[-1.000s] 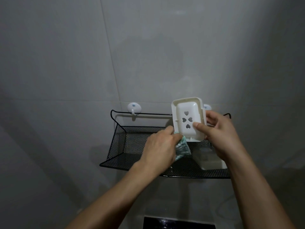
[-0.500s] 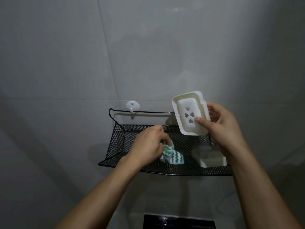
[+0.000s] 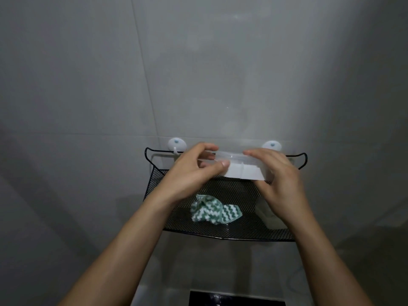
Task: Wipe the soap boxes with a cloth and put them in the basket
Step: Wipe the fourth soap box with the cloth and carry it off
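While the soap box [image 3: 242, 170] is pinched at its ends by the left hand [image 3: 194, 173] and right hand [image 3: 280, 175] above the basket [image 3: 220, 230], a slip onto the cloth [image 3: 215, 212] is judged possible.

— Any writing, brand or number to read near the basket [image 3: 220, 230]?
— None. The soap box [image 3: 242, 171] above it is plain white, and the cloth [image 3: 214, 212] inside carries only green-and-white zigzags, no lettering.
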`<state>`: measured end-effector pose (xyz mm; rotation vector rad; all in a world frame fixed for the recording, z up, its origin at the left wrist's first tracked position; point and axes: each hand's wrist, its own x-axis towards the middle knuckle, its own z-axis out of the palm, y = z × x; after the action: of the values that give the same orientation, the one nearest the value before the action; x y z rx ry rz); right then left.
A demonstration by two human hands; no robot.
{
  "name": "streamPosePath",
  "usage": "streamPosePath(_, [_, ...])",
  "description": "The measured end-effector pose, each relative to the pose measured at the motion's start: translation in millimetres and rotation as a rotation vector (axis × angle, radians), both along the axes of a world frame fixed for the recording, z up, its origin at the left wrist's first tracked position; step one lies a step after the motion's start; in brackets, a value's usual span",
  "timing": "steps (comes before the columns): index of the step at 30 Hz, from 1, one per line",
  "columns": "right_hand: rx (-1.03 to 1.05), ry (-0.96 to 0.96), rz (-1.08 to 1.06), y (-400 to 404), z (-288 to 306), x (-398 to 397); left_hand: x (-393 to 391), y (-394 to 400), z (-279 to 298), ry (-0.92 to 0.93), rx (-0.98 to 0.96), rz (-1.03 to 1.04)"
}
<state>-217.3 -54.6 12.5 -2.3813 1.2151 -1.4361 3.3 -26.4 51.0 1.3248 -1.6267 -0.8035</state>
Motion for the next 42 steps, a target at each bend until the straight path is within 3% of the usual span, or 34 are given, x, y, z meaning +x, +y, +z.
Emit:
streamPosePath(4, [-0.012, -0.020, 0.045, 0.4, -0.1, 3.2, 1.1, -2.6, -4.3, 0.016, -0.005, -0.018])
streamPosePath(7, [0.101, -0.216, 0.138, -0.8, -0.9, -1.5, 10.5, -5.6, -7.6, 0.170, -0.041, -0.080])
streamPosePath(9, [0.188, -0.344, 0.207, -1.8, -2.1, -2.0, 15.4, -5.7, -8.0, 0.175, -0.068, -0.162])
streamPosePath(13, [0.383, -0.537, 0.366, -5.2, -5.3, 2.4, 5.9, -7.0, -11.4, -0.054, -0.152, -0.110])
streamPosePath(17, [0.505, -0.650, 0.468, -7.3, -7.1, 7.7, -0.7, -9.8, -16.5, -0.088, -0.255, 0.049])
streamPosePath(20, [0.552, -0.670, 0.464, -9.2, -10.4, 4.2, -0.9, -10.4, -15.9, -0.200, -0.373, 0.128])
streamPosePath(25, [0.764, -0.739, 0.469, -8.5, -11.1, -4.4, 1.1, -8.4, -17.4, -0.590, -0.616, 0.255])
streamPosePath(32, [0.884, -0.676, 0.478, -7.0, -10.2, -9.8, -1.6, -6.1, -24.3, -0.670, -0.672, 0.199])
streamPosePath(35, [0.909, -0.755, 0.519, -8.2, -14.4, -15.2, 2.9, -4.5, -23.2, -0.573, -0.583, 0.044])
streamPosePath(38, [0.880, -0.800, 0.568, -9.0, -17.0, -21.1, 14.7, -4.9, -21.3, -0.314, -0.379, -0.146])
streamPosePath(42, [0.860, -0.785, 0.624, -8.7, -17.8, -24.2, 24.7, -10.3, -24.7, -0.025, -0.150, -0.223])
